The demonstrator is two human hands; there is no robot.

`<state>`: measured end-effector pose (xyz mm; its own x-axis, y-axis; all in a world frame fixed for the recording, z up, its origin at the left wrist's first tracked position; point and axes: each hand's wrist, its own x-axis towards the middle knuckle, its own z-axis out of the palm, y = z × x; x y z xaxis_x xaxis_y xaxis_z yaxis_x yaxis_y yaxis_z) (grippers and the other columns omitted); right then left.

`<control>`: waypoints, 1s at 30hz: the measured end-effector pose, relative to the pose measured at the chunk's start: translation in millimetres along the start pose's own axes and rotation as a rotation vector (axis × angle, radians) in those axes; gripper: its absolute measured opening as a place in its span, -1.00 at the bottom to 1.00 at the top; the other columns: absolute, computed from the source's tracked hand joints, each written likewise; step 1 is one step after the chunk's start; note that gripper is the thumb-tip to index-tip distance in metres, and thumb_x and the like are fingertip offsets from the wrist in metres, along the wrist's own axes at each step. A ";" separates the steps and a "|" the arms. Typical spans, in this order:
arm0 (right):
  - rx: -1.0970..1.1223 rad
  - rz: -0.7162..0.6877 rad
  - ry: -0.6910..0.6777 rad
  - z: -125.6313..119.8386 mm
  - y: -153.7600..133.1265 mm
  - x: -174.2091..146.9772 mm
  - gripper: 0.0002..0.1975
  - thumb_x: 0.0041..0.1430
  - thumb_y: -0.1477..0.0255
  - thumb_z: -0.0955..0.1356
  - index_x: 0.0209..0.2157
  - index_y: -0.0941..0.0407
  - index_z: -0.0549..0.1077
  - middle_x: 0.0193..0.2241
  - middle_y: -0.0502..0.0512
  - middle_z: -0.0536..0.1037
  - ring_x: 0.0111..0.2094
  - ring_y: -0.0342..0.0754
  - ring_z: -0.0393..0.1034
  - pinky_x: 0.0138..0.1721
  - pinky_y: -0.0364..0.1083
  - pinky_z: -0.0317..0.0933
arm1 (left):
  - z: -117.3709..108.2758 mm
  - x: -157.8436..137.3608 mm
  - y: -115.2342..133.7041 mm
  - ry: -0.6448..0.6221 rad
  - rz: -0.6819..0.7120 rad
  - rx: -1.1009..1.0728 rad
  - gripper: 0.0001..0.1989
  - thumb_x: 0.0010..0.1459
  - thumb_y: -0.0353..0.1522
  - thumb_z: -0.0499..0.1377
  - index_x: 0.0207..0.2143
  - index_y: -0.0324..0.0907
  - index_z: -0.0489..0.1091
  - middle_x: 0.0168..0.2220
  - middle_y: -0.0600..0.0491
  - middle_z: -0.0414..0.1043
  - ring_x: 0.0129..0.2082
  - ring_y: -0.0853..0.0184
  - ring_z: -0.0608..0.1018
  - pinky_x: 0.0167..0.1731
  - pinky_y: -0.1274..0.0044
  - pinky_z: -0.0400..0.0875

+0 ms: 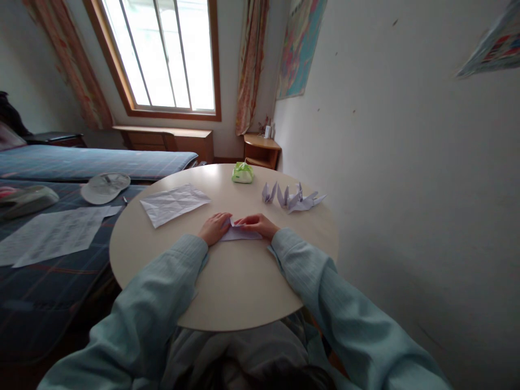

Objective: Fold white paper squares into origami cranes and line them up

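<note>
1. Left hand (215,228), right hand (262,224): fingers of both grip one folded paper (240,234), around the table's (235,287) middle.
2. One creased sheet (175,205), toward the left edge.
3. One green packet (242,173), near the far edge.
4. At least three paper birds (287,202), toward the right edge.

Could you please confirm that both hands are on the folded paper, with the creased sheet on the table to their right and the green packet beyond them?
Not quite: the creased sheet lies on the table to the left of the hands, as the head view shows. The left hand and right hand are on the folded paper, with the green packet beyond them.
</note>
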<state>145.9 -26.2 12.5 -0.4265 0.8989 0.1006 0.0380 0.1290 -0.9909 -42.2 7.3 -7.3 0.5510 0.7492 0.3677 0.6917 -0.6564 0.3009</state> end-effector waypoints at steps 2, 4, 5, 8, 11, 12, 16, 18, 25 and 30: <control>-0.050 -0.003 -0.014 0.6 -0.5 -0.5 -0.66 -0.35 0.28 0.43 -0.47 0.19 0.49 -0.29 0.13 0.50 -0.24 -0.07 0.34 -0.12 -0.05 0.14 | 0.7 0.0 -0.8 0.010 0.004 -0.011 -0.66 0.03 -0.39 -0.04 -0.10 -0.17 0.25 -0.07 -0.02 0.32 -0.04 0.30 0.32 -0.02 0.42 0.18; -0.117 -0.021 -0.031 0.9 -0.7 -1.0 -0.66 -0.33 0.27 0.42 -0.45 0.19 0.50 -0.28 0.14 0.50 -0.24 -0.07 0.34 -0.13 -0.05 0.15 | 1.0 0.0 -1.2 0.021 0.000 -0.028 -0.66 0.02 -0.40 -0.04 -0.10 -0.17 0.25 -0.08 -0.01 0.33 -0.05 0.31 0.33 -0.02 0.42 0.18; -0.154 -0.035 -0.040 0.8 -0.6 -1.3 -0.66 -0.32 0.26 0.42 -0.44 0.19 0.50 -0.28 0.14 0.50 -0.24 -0.07 0.34 -0.13 -0.05 0.14 | 1.1 0.0 -1.3 0.026 -0.002 -0.038 -0.66 0.02 -0.40 -0.04 -0.11 -0.16 0.26 -0.09 -0.01 0.33 -0.05 0.31 0.33 -0.02 0.42 0.18; -0.249 -0.084 -0.070 0.1 0.6 -1.7 -0.66 -0.27 0.25 0.40 -0.42 0.18 0.49 -0.27 0.13 0.49 -0.20 -0.07 0.33 -0.10 -0.06 0.12 | 1.1 0.1 -1.3 0.032 -0.002 -0.053 -0.66 0.01 -0.40 -0.03 -0.11 -0.16 0.27 -0.09 -0.01 0.34 -0.06 0.31 0.34 -0.03 0.43 0.19; -0.306 -0.125 -0.094 -0.9 2.5 -1.7 -0.66 -0.25 0.24 0.39 -0.41 0.18 0.49 -0.26 0.12 0.49 -0.18 -0.07 0.32 -0.07 -0.06 0.09 | 0.6 0.4 -0.6 0.021 -0.003 -0.034 -0.65 0.02 -0.40 -0.04 -0.10 -0.17 0.27 -0.08 -0.01 0.33 -0.05 0.30 0.33 -0.02 0.43 0.19; -0.320 -0.134 -0.099 -1.1 3.0 -1.7 -0.66 -0.24 0.25 0.39 -0.40 0.18 0.48 -0.26 0.13 0.48 -0.18 -0.07 0.32 -0.06 -0.06 0.08 | 0.4 0.5 -0.4 0.017 -0.004 -0.027 -0.65 0.02 -0.40 -0.04 -0.10 -0.18 0.27 -0.07 -0.02 0.32 -0.04 0.30 0.32 -0.02 0.43 0.18; -0.374 -0.171 -0.116 -0.6 3.0 -2.2 -0.69 -0.21 0.26 0.38 -0.40 0.18 0.47 -0.25 0.13 0.48 -0.18 -0.08 0.32 -0.07 -0.07 0.09 | 0.2 0.5 0.1 0.014 -0.003 -0.024 -0.64 0.03 -0.40 -0.05 -0.10 -0.21 0.27 -0.07 -0.04 0.32 -0.04 0.29 0.32 -0.01 0.43 0.17; -0.408 -0.192 -0.112 0.7 1.7 -2.9 -0.70 -0.20 0.27 0.38 -0.41 0.18 0.47 -0.25 0.14 0.48 -0.19 -0.08 0.32 -0.09 -0.07 0.11 | 0.5 0.5 0.0 0.020 -0.002 -0.026 -0.64 0.03 -0.40 -0.06 -0.10 -0.20 0.28 -0.06 -0.04 0.32 -0.03 0.29 0.32 -0.01 0.43 0.17; -0.516 -0.254 -0.099 3.3 -1.0 -4.5 -0.74 -0.20 0.29 0.39 -0.46 0.17 0.47 -0.27 0.13 0.48 -0.19 -0.08 0.31 -0.13 -0.08 0.14 | -0.5 0.8 -0.2 -0.003 -0.004 0.003 -0.64 0.05 -0.40 -0.09 -0.09 -0.20 0.28 -0.05 -0.02 0.30 -0.03 0.30 0.31 -0.01 0.43 0.17; -0.560 -0.273 -0.105 2.5 -0.4 -3.5 -0.74 -0.21 0.28 0.39 -0.46 0.17 0.47 -0.28 0.11 0.49 -0.17 -0.09 0.30 -0.10 -0.08 0.12 | -0.9 1.0 0.3 -0.028 -0.013 0.016 -0.62 0.09 -0.37 -0.14 -0.07 -0.24 0.28 -0.03 -0.03 0.28 -0.01 0.29 0.29 0.00 0.43 0.15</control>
<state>145.1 -30.5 12.4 -0.5727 0.7605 0.3061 0.3704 0.5732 -0.7309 -41.9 7.8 -6.1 0.5548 0.7599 0.3388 0.7062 -0.6454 0.2911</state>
